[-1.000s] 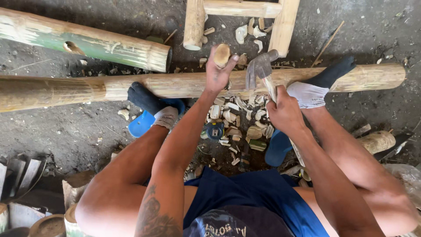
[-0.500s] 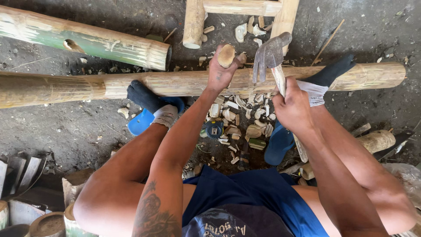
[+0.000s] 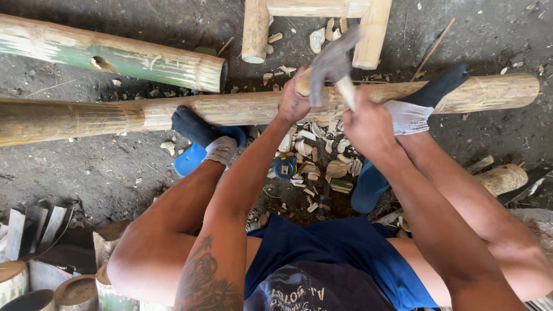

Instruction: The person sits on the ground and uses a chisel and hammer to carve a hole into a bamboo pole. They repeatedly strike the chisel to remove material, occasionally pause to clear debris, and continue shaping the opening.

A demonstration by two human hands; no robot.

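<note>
Hatchet (image 3: 333,63) gripped in right hand (image 3: 368,124), raised; left hand (image 3: 295,101) clasps wooden peg (image 3: 303,82) on bamboo pole (image 3: 242,108).

Both arms are stretched forward and slightly inward from the body, with the elbows only lightly bent. The left hand (image 3: 294,103) is held low, its fingers curled shut around something small, the back of the hand turned up. The right hand (image 3: 368,124) is closed in a fist around a handle, wrist cocked. A tattoo is seen on the left forearm. Both legs are spread, feet in socks.
</note>
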